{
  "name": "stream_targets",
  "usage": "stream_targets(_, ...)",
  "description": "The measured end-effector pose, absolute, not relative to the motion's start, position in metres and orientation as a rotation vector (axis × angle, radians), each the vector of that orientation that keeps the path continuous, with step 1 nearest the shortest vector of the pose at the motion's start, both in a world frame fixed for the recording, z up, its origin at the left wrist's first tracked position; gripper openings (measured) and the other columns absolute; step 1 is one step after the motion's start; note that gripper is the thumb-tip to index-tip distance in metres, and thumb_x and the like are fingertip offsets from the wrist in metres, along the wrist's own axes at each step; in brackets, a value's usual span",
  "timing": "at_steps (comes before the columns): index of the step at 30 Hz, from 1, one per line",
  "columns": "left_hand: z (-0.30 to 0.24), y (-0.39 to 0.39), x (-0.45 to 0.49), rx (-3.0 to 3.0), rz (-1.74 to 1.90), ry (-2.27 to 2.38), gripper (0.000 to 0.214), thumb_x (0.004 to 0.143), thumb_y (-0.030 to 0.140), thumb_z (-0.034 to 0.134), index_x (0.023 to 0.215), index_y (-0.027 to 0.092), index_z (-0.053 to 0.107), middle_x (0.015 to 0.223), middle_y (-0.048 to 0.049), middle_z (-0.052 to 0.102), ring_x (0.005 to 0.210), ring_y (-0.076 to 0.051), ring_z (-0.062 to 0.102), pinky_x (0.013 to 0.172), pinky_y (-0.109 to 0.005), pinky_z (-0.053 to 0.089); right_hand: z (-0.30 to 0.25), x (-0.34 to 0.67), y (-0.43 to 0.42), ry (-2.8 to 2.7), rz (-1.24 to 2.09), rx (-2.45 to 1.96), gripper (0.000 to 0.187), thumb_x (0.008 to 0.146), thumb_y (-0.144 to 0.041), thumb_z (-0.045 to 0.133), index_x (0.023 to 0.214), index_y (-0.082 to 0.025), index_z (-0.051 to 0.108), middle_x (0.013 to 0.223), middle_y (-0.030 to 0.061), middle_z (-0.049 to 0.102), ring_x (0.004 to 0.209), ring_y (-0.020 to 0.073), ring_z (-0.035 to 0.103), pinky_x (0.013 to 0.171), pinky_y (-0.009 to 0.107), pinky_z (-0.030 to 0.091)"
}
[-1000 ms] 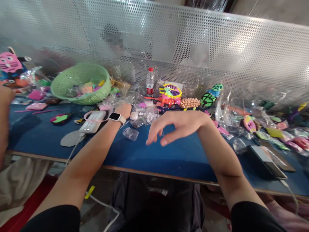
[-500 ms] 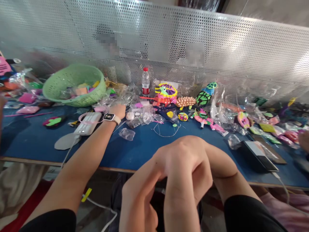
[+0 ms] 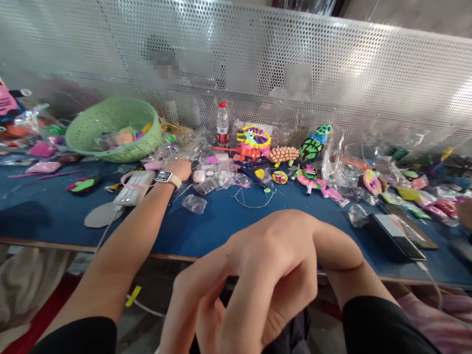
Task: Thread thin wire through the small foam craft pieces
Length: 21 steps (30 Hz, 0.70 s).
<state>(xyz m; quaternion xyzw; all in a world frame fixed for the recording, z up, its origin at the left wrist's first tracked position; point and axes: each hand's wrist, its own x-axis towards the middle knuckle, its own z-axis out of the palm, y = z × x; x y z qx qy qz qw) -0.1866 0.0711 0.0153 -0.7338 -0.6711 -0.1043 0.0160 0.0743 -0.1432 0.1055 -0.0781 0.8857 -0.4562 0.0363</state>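
My left hand, with a pale-strapped watch at the wrist, reaches to the clear plastic packaging at the back of the table. Its fingers are hidden beyond the back of the hand. Thin clear strips lie beside that wrist, and a small round white case sits just to its right. Large and close to the camera, my right hand is bent at the wrist. Its curved fingers are apart and point back toward me, tips out of frame, with nothing visible in them.
A green basket stands back left, near a white power bank on a cable. Colourful clay figures and a red-capped bottle line the perforated metal panel. A black phone-like device lies right; another person's hand shows at the edge.
My right hand has shifted left, its fingers swinging toward the lower left. My left hand has barely moved. A blurred shape at the left edge has gone from view.
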Motion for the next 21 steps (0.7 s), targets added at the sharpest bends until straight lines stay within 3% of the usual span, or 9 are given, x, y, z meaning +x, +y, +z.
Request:
stream_targets(2,0.022,0.068,-0.181,-2.193,-0.185,-2.168,0.022,0.099,0.015,0.06,0.11,0.004,0.076,0.101,-0.0222,0.08,0.11,-0.038,0.077,0.101,-0.053,0.061,0.108,0.073,-0.137,2.746,-1.408,-0.277,0.035,0.096,-0.053,0.082,0.112,-0.022,0.085,0.116,0.0113,0.084,0.098,0.0155,0.081,0.071,0.021,0.059)
stream_targets(4,0.029,0.064,-0.175,-2.137,-0.083,-2.189,0.039,0.101,0.01,0.049,0.131,-0.001,0.072,0.122,-0.0318,0.079,0.122,-0.044,0.077,0.103,-0.053,0.06,0.114,0.072,-0.127,2.761,-1.447,-0.343,0.027,0.098,-0.042,0.083,0.115,-0.021,0.085,0.125,0.0129,0.081,0.103,0.0164,0.082,0.073,0.019,0.059)
stream_targets(6,0.035,0.061,-0.17,-2.109,0.0,-2.174,0.05,0.102,0.006,0.039,0.142,-0.002,0.068,0.133,-0.0349,0.076,0.129,-0.046,0.076,0.105,-0.054,0.061,0.12,0.069,-0.116,2.744,-1.5,-0.491,0.018,0.098,-0.03,0.082,0.113,-0.02,0.084,0.133,0.0132,0.079,0.109,0.0166,0.081,0.076,0.017,0.06)
stream_targets(8,0.04,0.058,-0.168,-2.108,0.069,-2.151,0.052,0.103,0.007,0.037,0.143,0.0,0.07,0.138,-0.034,0.075,0.133,-0.047,0.074,0.106,-0.056,0.061,0.126,0.064,-0.107,2.663,-1.534,-0.703,0.01,0.099,-0.022,0.08,0.107,-0.02,0.085,0.135,0.012,0.079,0.117,0.0167,0.08,0.081,0.015,0.06)
stream_targets(14,0.038,0.059,-0.17,-2.149,0.191,-2.176,0.042,0.099,0.021,0.061,0.134,0.006,0.08,0.135,-0.0318,0.078,0.132,-0.048,0.075,0.107,-0.053,0.063,0.118,0.045,-0.097,2.475,-1.612,-1.022,0.008,0.1,-0.018,0.078,0.093,-0.018,0.082,0.124,0.0132,0.081,0.125,0.0188,0.078,0.09,0.016,0.061)
stream_targets(21,0.033,0.065,-0.175,-2.157,0.251,-2.195,0.05,0.099,0.013,0.048,0.137,0.003,0.078,0.136,-0.0344,0.076,0.134,-0.047,0.074,0.109,-0.053,0.061,0.116,0.048,-0.103,2.411,-1.671,-0.878,0.006,0.099,-0.022,0.082,0.095,-0.017,0.081,0.123,0.0127,0.081,0.127,0.0192,0.077,0.092,0.016,0.06)
